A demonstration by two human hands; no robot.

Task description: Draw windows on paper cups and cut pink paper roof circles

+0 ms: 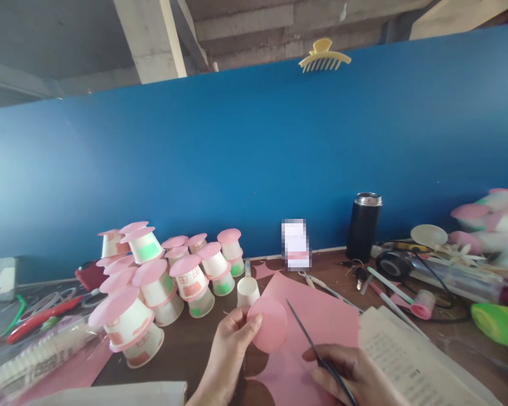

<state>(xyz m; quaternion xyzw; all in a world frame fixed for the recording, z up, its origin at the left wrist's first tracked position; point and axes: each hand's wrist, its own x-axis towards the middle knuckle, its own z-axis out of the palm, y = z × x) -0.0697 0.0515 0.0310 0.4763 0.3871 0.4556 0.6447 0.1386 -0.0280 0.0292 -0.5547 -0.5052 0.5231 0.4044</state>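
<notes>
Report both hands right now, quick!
Left hand: closed, pinching a pink paper disc between thumb and fingers.
Right hand: closed, holding a slim dark pointed tool, tip forward.

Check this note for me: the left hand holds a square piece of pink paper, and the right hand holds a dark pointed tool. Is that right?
Not quite: the head view shows that the piece of pink paper in the left hand is round, not square. The rest stands: the right hand holds a dark pointed tool.
</notes>
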